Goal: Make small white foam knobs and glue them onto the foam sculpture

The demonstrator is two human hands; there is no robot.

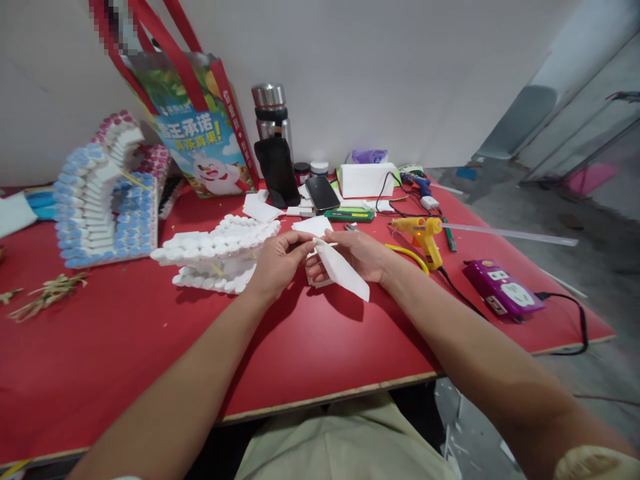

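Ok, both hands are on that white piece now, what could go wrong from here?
1. The yellow glue gun stands close beside the right hand, nozzle toward it; if it is hot, a sideways move could mean a burn.
2. The white cap model sits right by the left hand, so a sweep while turning the white foam-board piece could knock it.
3. The purple power strip lies near the table edge; a snagged cable might pull it off.

I'm looking at a red tabletop with a pale wood edge, butting against a plain white wall; grey concrete floor is running off right, soft even light falling throughout.
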